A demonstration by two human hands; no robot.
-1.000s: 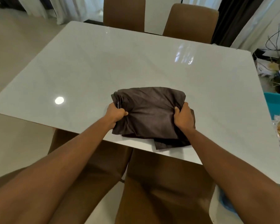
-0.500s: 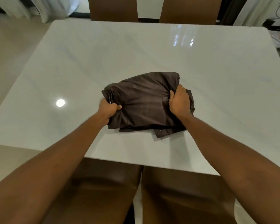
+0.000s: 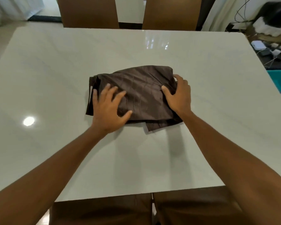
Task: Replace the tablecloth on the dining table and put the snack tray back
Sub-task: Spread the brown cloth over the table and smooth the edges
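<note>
A folded dark brown tablecloth (image 3: 141, 91) lies on the glossy white dining table (image 3: 217, 95), a little nearer to me than its middle. My left hand (image 3: 109, 109) rests flat on the cloth's left part with fingers spread. My right hand (image 3: 178, 95) holds the cloth's right end, thumb on top and fingers curled round the edge. One corner of the cloth sticks out toward me below the bundle. No snack tray is in view.
Two brown chairs (image 3: 88, 12) stand at the far side and two more (image 3: 104, 211) at the near edge below my arms. A teal bin (image 3: 279, 80) and cables and clutter (image 3: 269, 46) lie on the floor to the right.
The bundle has been pushed further onto the table. My left hand has let go of the cloth's left edge and now lies flat on it. My right hand still holds the right end.
</note>
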